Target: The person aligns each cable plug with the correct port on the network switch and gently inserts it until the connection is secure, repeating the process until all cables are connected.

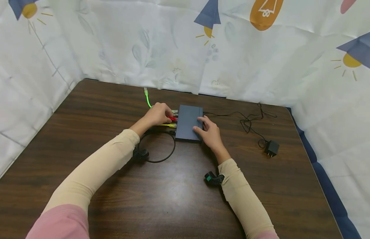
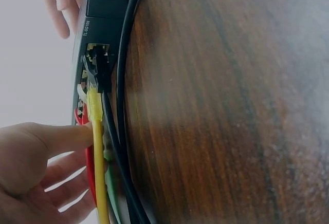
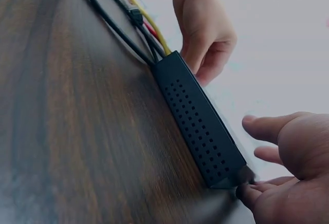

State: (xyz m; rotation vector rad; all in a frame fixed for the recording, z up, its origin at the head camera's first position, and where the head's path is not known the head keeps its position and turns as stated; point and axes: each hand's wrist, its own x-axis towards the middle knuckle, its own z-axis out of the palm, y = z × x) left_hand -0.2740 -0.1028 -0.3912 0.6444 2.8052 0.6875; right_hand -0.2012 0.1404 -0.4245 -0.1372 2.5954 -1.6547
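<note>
A flat dark network switch (image 1: pixel 188 124) lies on the table, its row of ports facing left. My left hand (image 1: pixel 158 114) pinches the red network cable (image 1: pixel 173 118) close to its plug at the ports; in the left wrist view the thumb (image 2: pixel 72 139) passes behind the yellow cable (image 2: pixel 99 157). Black, yellow and other plugs sit along the same side. My right hand (image 1: pixel 211 132) rests at the switch's right side, thumb and forefinger over the top. In the right wrist view its lower fingertips (image 3: pixel 247 193) touch the end of the casing.
A black cable (image 1: pixel 161 161) loops in front of the ports. A green cable (image 1: pixel 146 94) sticks out beyond my left hand. On the right lies a black power adapter (image 1: pixel 272 148), its thin cord (image 1: pixel 247 121) running to the switch. A patterned white curtain (image 1: pixel 173 49) surrounds the wooden table (image 1: pixel 161 205).
</note>
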